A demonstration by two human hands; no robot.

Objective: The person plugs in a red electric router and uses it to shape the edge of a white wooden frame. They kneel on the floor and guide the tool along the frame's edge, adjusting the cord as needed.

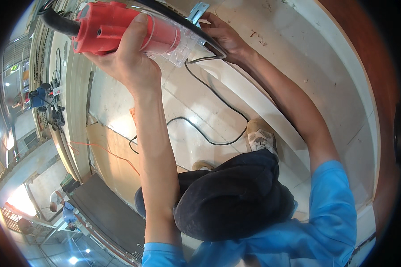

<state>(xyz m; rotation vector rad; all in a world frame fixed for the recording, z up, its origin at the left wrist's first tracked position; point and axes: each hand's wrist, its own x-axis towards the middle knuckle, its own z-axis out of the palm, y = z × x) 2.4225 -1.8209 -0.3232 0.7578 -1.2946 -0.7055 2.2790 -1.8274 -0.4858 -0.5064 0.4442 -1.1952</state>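
My left hand (131,58) is wrapped round the red body of a trim router (113,29), its thumb along the top. The router has a clear plastic base (180,49) at its right end and lies tilted near the upper edge. Close to that base, my right hand (225,38) is closed, its fingers curled at a small silver metal bracket (198,12). The exact grip of those fingertips is partly hidden. A black cord (200,133) hangs from near the router and loops across the floor.
A long white panel (254,91) runs beside my right forearm to my shoe (260,138). Long stacked profiles (75,102) stand at the left, near a plywood sheet (111,151) and an orange cord (104,149). Two people (68,212) are far off at lower left.
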